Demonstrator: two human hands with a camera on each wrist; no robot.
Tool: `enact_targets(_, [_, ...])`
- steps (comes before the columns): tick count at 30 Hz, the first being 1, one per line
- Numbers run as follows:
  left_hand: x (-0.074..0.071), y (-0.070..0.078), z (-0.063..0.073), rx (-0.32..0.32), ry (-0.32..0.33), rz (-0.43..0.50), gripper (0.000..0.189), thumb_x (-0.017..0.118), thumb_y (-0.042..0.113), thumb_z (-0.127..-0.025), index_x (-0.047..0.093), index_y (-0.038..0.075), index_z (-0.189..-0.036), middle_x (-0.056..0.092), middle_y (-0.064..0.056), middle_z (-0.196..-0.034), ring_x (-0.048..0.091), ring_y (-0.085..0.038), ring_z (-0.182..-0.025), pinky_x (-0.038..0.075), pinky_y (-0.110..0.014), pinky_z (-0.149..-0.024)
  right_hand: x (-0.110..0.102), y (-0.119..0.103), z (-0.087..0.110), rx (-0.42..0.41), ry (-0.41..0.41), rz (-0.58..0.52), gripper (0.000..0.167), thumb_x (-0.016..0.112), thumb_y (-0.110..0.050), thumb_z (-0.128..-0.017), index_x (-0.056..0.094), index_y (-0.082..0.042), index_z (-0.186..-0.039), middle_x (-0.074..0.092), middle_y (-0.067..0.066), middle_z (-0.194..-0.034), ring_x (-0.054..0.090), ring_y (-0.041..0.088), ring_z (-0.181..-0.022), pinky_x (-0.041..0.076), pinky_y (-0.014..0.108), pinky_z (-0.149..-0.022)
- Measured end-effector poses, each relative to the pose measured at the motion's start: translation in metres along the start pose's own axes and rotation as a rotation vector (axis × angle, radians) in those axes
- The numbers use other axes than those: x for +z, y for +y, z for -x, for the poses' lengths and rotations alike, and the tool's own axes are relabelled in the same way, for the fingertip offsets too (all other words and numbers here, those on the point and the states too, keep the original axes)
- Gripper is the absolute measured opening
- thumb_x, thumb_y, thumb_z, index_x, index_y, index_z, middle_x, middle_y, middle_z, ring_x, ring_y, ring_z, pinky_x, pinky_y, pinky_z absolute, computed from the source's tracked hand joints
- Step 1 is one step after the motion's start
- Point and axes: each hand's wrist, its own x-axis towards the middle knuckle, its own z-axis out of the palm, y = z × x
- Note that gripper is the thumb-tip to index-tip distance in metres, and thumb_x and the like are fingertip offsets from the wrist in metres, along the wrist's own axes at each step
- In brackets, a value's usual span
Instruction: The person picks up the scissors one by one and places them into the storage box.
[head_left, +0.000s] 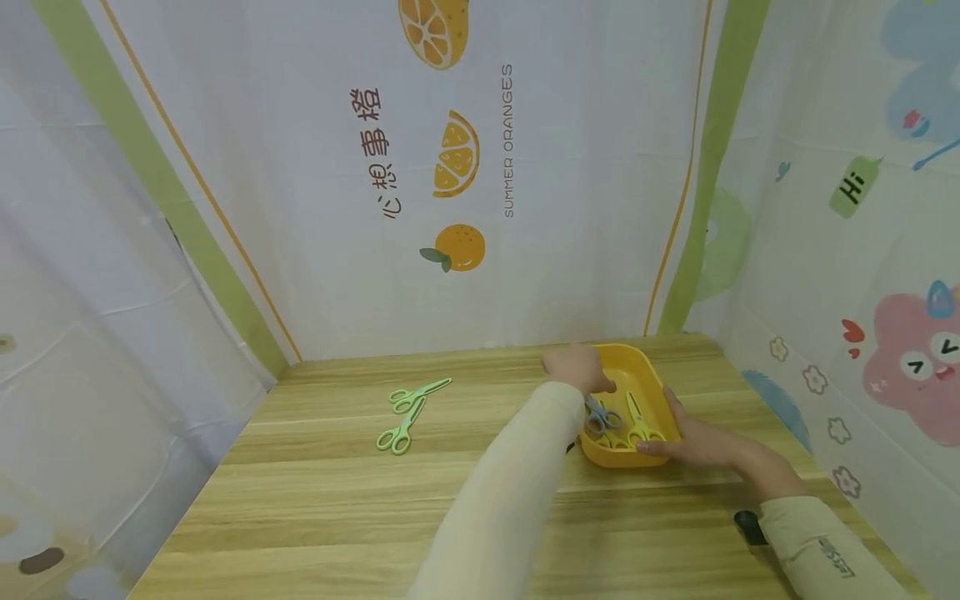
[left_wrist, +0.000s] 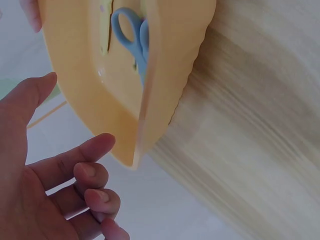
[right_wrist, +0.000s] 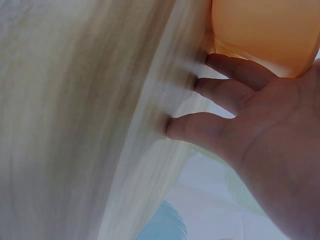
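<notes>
A yellow plastic bin [head_left: 663, 417] stands on the right of the table. Inside it lie blue scissors [head_left: 602, 417] and yellow scissors [head_left: 637, 421]; another yellow pair is partly covered by the blue one. My left hand [head_left: 577, 367] is over the bin's far left side, holding nothing. In the left wrist view its loosely bent fingers [left_wrist: 95, 147] are spread beside the bin's rim. My right hand [head_left: 701, 440] holds the bin's near right corner, thumb at the rim and fingers along the outer wall. The right wrist view has those fingertips [right_wrist: 180, 127] down at the tabletop.
Two pairs of green scissors [head_left: 401, 429] lie close together left of centre on the wooden table [head_left: 315, 483]. A white curtain with orange prints [head_left: 577, 208] hangs behind the table, and a patterned sheet [head_left: 810, 275] hangs along the right side.
</notes>
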Motion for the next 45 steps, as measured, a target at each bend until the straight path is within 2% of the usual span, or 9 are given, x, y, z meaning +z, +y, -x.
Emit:
enact_targets(10, [-0.013, -0.011, -0.001, -0.001, 0.055, 0.041, 0.043, 0.072, 0.069, -0.091, 0.08, 0.031, -0.109, 0.076, 0.013, -0.12, 0.068, -0.01, -0.111, 0.052, -0.034, -0.089, 0.0, 0.0, 0.001, -0.004, 0.0, -0.006, 0.133, 0.069, -0.062, -0.097, -0.026, 0.007, -0.16, 0.01, 0.049, -0.164, 0.028, 0.065, -0.151, 0.032, 0.076, -0.117])
enact_targets(14, [-0.023, -0.021, 0.004, 0.016, 0.094, 0.102, 0.04, 0.072, 0.063, -0.094, 0.078, 0.031, -0.118, 0.075, 0.011, -0.129, 0.066, -0.016, -0.126, 0.049, -0.043, -0.106, 0.0, 0.0, 0.0, -0.003, 0.0, 0.007, 0.133, 0.068, -0.062, -0.097, -0.026, 0.008, -0.16, 0.01, 0.05, -0.163, 0.028, 0.065, -0.151, 0.033, 0.075, -0.117])
enact_targets(18, [-0.033, -0.034, 0.006, 0.022, 0.099, 0.156, 0.036, 0.073, 0.059, -0.095, 0.078, 0.028, -0.114, 0.076, 0.009, -0.128, 0.065, -0.02, -0.131, 0.044, -0.052, -0.115, -0.001, -0.002, 0.0, -0.008, 0.0, 0.012, 0.133, 0.067, -0.063, -0.097, -0.026, 0.008, -0.16, 0.01, 0.051, -0.163, 0.026, 0.067, -0.151, 0.032, 0.076, -0.118])
enact_targets(23, [-0.045, -0.054, 0.01, 0.02, 0.112, 0.164, 0.036, 0.074, 0.058, -0.094, 0.078, 0.026, -0.111, 0.076, 0.006, -0.127, 0.068, -0.022, -0.127, 0.049, -0.052, -0.112, 0.0, -0.002, 0.001, -0.001, 0.009, 0.012, 0.133, 0.068, -0.062, -0.096, -0.024, 0.008, -0.16, 0.008, 0.05, -0.163, 0.024, 0.067, -0.151, 0.03, 0.076, -0.119])
enact_targets(27, [-0.053, -0.075, 0.012, 0.031, 0.124, 0.193, 0.04, 0.074, 0.056, -0.095, 0.077, 0.023, -0.117, 0.075, 0.002, -0.131, 0.068, -0.025, -0.127, 0.05, -0.054, -0.111, 0.002, 0.0, 0.001, 0.001, 0.015, 0.017, 0.133, 0.068, -0.062, -0.097, -0.024, 0.008, -0.161, 0.007, 0.05, -0.164, 0.023, 0.067, -0.151, 0.03, 0.077, -0.118])
enact_targets(32, [-0.061, -0.112, 0.015, 0.028, 0.151, 0.198, 0.034, 0.072, 0.052, -0.097, 0.074, 0.018, -0.103, 0.077, -0.001, -0.112, 0.071, -0.023, -0.107, 0.058, -0.049, -0.095, 0.001, -0.001, 0.002, -0.002, 0.017, 0.019, 0.132, 0.067, -0.063, -0.097, -0.025, 0.007, -0.161, 0.008, 0.05, -0.163, 0.024, 0.068, -0.15, 0.03, 0.077, -0.118])
enact_targets(35, [-0.062, -0.135, 0.017, -0.001, 0.162, 0.191, 0.035, 0.073, 0.051, -0.096, 0.072, 0.016, -0.102, 0.075, -0.002, -0.106, 0.069, -0.023, -0.102, 0.059, -0.048, -0.09, 0.001, -0.003, 0.003, 0.0, 0.009, 0.009, 0.133, 0.068, -0.063, -0.097, -0.024, 0.008, -0.161, 0.006, 0.05, -0.163, 0.022, 0.068, -0.151, 0.029, 0.077, -0.118])
enact_targets(41, [-0.066, -0.178, 0.028, -0.092, 0.145, 0.188, 0.042, 0.074, 0.054, -0.096, 0.071, 0.013, -0.106, 0.075, -0.004, -0.108, 0.071, -0.026, -0.104, 0.059, -0.05, -0.091, 0.001, -0.003, 0.002, -0.003, 0.009, 0.012, 0.131, 0.068, -0.062, -0.097, -0.023, 0.008, -0.161, 0.007, 0.05, -0.163, 0.023, 0.067, -0.151, 0.03, 0.077, -0.118])
enact_targets(45, [-0.063, -0.199, 0.035, -0.106, 0.142, 0.225, 0.043, 0.075, 0.052, -0.095, 0.069, 0.01, -0.104, 0.074, -0.005, -0.105, 0.07, -0.025, -0.098, 0.06, -0.047, -0.086, 0.001, -0.002, 0.002, -0.011, 0.012, 0.009, 0.131, 0.068, -0.061, -0.097, -0.024, 0.008, -0.161, 0.007, 0.051, -0.163, 0.023, 0.068, -0.151, 0.031, 0.077, -0.118])
